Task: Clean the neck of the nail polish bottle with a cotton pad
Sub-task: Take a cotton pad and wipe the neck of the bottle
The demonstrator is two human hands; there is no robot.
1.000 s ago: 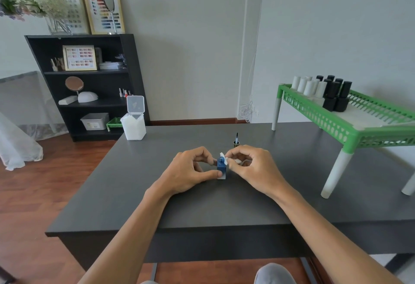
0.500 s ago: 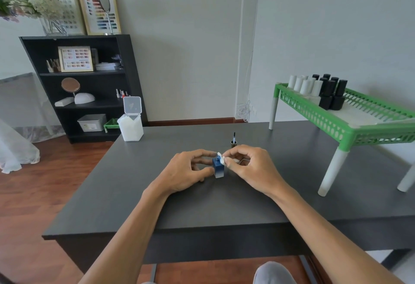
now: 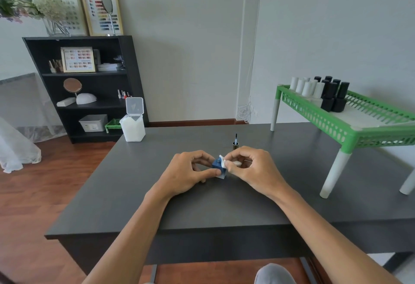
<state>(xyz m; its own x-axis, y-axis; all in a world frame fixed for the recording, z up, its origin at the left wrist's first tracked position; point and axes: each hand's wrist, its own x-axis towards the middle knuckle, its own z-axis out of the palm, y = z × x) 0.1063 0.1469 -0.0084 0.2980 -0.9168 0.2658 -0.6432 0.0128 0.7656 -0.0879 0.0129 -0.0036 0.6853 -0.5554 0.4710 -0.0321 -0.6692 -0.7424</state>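
Not much has changed since half a second ago: both hands stay at the same spot in the middle of the table, and the pad has slid only a little, if at all, against the top of the bottle. Far to the left, near the back corner of the table, a white box stands with its lid up. The left hand is curled, not spread, and it pinches the blue bottle with the thumb low on the near side and the other fingers around the back. The bottle stands upright on the table between the two hands, so its long way runs up and down and its open neck points up. Its lower part looks pale and its upper part is dark blue. The white pad touches the neck from the right side. The right hand is curled too, with its thumb and fingertips pressed together on the pad. Just behind the right hand, the cap stands on the table with its brush sticking straight up. Far to the right, a green rack stands on the table and holds white and black bottles.
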